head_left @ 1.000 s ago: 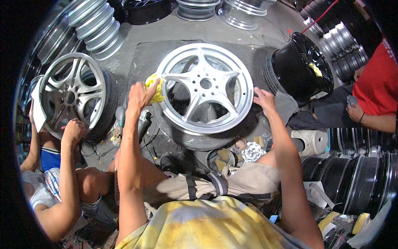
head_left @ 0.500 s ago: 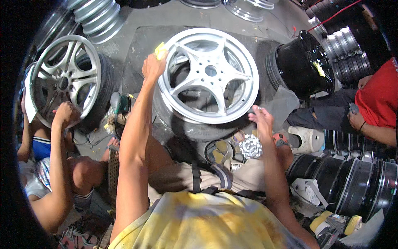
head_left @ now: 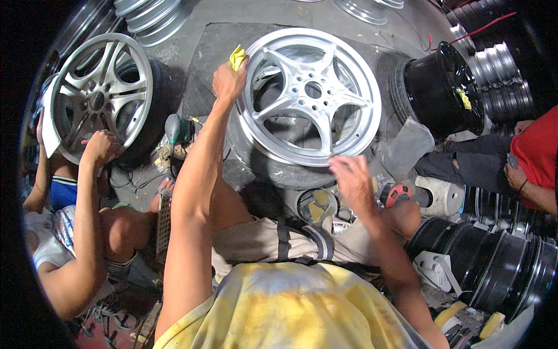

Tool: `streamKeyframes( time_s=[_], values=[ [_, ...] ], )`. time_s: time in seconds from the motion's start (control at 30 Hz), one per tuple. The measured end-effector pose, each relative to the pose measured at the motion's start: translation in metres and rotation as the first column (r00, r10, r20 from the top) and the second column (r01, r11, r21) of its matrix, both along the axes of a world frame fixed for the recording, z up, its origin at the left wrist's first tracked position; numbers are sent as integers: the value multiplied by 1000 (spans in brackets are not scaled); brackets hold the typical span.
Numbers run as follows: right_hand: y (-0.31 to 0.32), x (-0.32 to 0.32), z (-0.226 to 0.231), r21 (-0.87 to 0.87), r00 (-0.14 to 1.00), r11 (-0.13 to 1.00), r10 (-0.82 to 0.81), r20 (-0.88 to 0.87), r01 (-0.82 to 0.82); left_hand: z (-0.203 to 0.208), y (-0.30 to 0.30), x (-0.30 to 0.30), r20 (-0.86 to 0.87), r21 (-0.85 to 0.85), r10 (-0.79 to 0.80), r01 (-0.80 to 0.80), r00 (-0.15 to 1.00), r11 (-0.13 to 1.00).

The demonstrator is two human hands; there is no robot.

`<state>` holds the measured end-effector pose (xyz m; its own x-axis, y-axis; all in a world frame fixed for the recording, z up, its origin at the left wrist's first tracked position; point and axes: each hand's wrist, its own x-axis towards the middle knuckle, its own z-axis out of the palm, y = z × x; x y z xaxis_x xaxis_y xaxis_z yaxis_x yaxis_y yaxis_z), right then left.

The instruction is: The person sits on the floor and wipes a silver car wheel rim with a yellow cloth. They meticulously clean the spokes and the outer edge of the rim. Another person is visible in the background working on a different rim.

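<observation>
Wheel [head_left: 336,99] turned clockwise; left hand [head_left: 228,83] grips cloth [head_left: 236,57] at ten o'clock, mat [head_left: 212,49] extending beyond; right hand [head_left: 353,180] half-open at five, hold unclear.

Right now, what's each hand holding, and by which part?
Left hand: yellow sheet, gripped by its lower part, at the upper-left rim of the silver wheel. Right hand: nothing visibly held; blurred beside the lower rim, contact unclear.

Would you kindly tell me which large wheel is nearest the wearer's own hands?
The silver wheel in the middle: the left hand and right hand are right by it; the grey wheel is off left, the black wheel off right.
</observation>
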<state>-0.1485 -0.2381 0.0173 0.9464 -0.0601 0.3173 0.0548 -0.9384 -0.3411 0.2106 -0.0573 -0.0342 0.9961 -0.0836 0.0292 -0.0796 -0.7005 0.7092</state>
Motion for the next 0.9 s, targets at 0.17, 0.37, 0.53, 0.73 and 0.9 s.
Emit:
streamKeyframes(
  time_s=[0.17, 0.37, 0.53, 0.73, 0.9],
  values=[
    [-1, 5, 3, -23, 1000, 999, -22, 11, 23, -4, -1, -2, 12, 0, 8, -8, 1000, 1000],
    [-25, 3, 9, -150, 996, 988, -57, -63, 47, -2, 1, -3, 30, -10, 19, -18, 999, 1000],
    [-3, 12, 5, 5, 998, 998, 57, -37, -57, -2, -1, -2, 2, -11, 24, -24, 1000, 1000],
    [-11, 12, 11, -18, 997, 999, 47, -66, -48, 2, 1, -6, -2, 2, 16, -16, 1000, 1000],
    [-33, 11, 14, -69, 990, 994, 71, -120, -80, -4, -2, 0, 28, -5, 15, -14, 1000, 1000]
  ],
)
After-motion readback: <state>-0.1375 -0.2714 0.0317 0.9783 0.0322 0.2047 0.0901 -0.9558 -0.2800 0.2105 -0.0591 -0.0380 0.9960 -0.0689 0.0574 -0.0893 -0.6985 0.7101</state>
